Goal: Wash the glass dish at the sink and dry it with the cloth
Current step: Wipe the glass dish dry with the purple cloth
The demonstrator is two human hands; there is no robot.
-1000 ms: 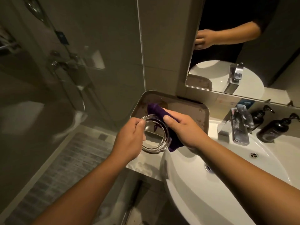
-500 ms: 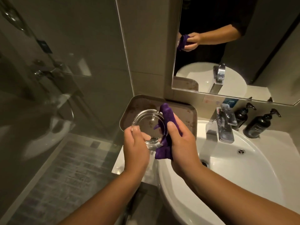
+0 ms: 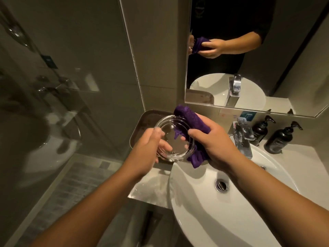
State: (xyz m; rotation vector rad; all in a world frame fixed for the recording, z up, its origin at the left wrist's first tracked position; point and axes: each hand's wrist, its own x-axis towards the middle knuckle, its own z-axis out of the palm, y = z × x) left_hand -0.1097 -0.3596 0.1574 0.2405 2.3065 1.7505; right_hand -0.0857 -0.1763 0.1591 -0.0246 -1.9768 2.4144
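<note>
Both forearms bare, reaching forward and converging. Left hand point(image 3: 148, 147): fingers curled, gripping the near-left rim of the glass dish point(image 3: 173, 138), slightly motion-blurred. Right hand point(image 3: 211, 145): fingers wrapped round the purple cloth point(image 3: 191, 120), thumb pressing it against the dish's right edge.

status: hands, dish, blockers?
Left hand grips glass dish by its rim. Right hand holds purple cloth against it. Drying above tray; nothing in the way.
</note>
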